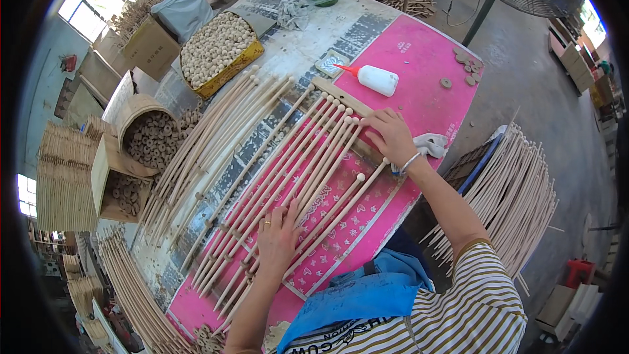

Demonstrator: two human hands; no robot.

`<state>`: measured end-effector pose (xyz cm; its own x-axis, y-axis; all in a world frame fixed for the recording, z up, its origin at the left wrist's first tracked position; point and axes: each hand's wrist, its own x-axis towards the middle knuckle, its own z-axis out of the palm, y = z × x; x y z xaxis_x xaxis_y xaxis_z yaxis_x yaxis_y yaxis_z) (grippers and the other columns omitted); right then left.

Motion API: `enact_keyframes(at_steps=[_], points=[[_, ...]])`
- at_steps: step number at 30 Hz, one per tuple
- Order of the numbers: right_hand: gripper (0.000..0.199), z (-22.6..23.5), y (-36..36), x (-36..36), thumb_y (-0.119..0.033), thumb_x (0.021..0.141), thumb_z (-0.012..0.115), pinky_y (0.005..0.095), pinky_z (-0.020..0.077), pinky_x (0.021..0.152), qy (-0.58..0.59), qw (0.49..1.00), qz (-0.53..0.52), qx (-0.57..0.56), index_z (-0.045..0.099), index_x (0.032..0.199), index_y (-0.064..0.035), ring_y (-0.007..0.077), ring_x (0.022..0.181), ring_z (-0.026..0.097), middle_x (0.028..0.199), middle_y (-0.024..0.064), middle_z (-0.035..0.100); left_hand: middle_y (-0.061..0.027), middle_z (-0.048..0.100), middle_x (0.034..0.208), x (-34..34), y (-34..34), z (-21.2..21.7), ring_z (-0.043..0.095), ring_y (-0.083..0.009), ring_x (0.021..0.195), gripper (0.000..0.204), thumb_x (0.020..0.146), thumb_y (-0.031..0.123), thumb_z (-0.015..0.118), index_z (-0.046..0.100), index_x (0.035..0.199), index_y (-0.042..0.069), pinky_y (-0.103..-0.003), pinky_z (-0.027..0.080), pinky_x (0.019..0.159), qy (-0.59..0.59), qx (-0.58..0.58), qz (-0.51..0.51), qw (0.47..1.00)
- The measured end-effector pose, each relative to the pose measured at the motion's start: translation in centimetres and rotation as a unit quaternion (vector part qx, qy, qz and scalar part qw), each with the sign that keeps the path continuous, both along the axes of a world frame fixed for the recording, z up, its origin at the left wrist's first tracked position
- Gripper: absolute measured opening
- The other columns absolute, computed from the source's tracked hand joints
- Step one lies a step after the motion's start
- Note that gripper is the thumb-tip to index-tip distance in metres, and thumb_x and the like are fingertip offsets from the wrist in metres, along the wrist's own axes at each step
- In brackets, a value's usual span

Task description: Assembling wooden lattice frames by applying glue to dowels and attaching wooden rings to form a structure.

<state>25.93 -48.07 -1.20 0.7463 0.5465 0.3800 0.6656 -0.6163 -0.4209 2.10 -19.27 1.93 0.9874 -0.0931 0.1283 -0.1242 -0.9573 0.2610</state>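
Note:
My left hand (278, 239) lies over the lower-middle part of a row of thin wooden sticks (283, 169), fingers slightly bent and apart, a ring on one finger. At the far ends of the same row, my right hand (392, 134) has its fingers spread beside the small wooden balls (348, 111) that cap the sticks. Its fingertips are close to the nearest balls; whether they touch is hard to tell. Wooden discs (226, 228) sit on several sticks near their lower ends. One ball-tipped stick (341, 200) lies to the right of the row, apart from it.
A white glue bottle (378, 80) with a red nozzle lies on the pink sheet (426, 46). Behind the sticks stands a yellow box (229, 69) of wooden balls. Discs fill a round container (141, 108) at left. Loose sticks (511, 190) are stacked right of the table.

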Motion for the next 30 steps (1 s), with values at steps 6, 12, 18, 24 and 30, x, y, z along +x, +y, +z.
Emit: enact_keyframes(at_steps=[6, 12, 18, 24, 30], points=[[0.029, -1.3, 2.9, 2.0, -0.008, 0.086, 0.071, 0.0418, 0.0439, 0.098, -0.059, 0.994, 0.049, 0.074, 0.07, 0.114, -0.0152, 0.0242, 0.111, 0.06, 0.113, 0.0016, 0.067, -0.0042, 0.059, 0.129, 0.5, -0.6, -0.9, 0.056, -0.0248, 0.112, 0.069, 0.085, 0.03, 0.078, 0.056, 0.147, 0.01, -0.044, 0.043, 0.095, -0.004, 0.089, 0.002, 0.996], [0.016, 0.1, 2.6, 3.1, -0.008, 0.083, 0.073, 0.04, 0.042, 0.094, -0.041, 0.999, 0.024, -0.011, 0.07, 0.096, -0.0168, 0.0224, 0.101, 0.06, 0.101, 0.0009, 0.067, -0.01, 0.065, 0.119, 1.6, -0.8, -1.5, 0.062, -0.03, 0.103, 0.043, 0.096, 0.011, 0.063, 0.064, 0.138, 0.008, -0.043, 0.05, 0.089, -0.067, -0.04, 0.032, 0.996], [0.016, -0.4, 0.9, 3.1, -0.009, 0.082, 0.075, 0.0405, 0.0425, 0.091, 0.007, 0.999, 0.015, 0.028, 0.069, 0.097, -0.0119, 0.0248, 0.097, 0.059, 0.097, 0.0036, 0.065, -0.0134, 0.064, 0.116, 3.4, -0.9, -1.7, 0.062, -0.0332, 0.103, 0.043, 0.088, -0.001, 0.059, 0.068, 0.13, 0.004, -0.044, 0.052, 0.092, -0.039, -0.083, -0.006, 0.996], [0.016, 1.6, -0.6, 1.9, -0.009, 0.085, 0.074, 0.043, 0.0457, 0.089, 0.06, 0.995, 0.014, 0.076, 0.07, 0.1, -0.0099, 0.0267, 0.096, 0.061, 0.096, 0.006, 0.065, -0.0118, 0.063, 0.116, 3.2, -0.9, -0.6, 0.06, -0.0312, 0.106, 0.044, 0.087, 0.002, 0.064, 0.068, 0.13, 0.006, -0.044, 0.049, 0.094, -0.039, -0.043, -0.019, 0.998], [0.021, 3.0, -4.2, -3.2, -0.009, 0.084, 0.076, 0.0412, 0.0482, 0.091, 0.113, 0.982, 0.151, 0.03, 0.07, 0.104, -0.0089, 0.0276, 0.102, 0.063, 0.107, 0.0053, 0.068, -0.0066, 0.062, 0.113, -4.1, -1.8, 1.1, 0.059, -0.0274, 0.101, 0.053, 0.084, 0.018, 0.079, 0.068, 0.134, 0.011, -0.042, 0.047, 0.088, -0.008, -0.066, -0.018, 0.998]])
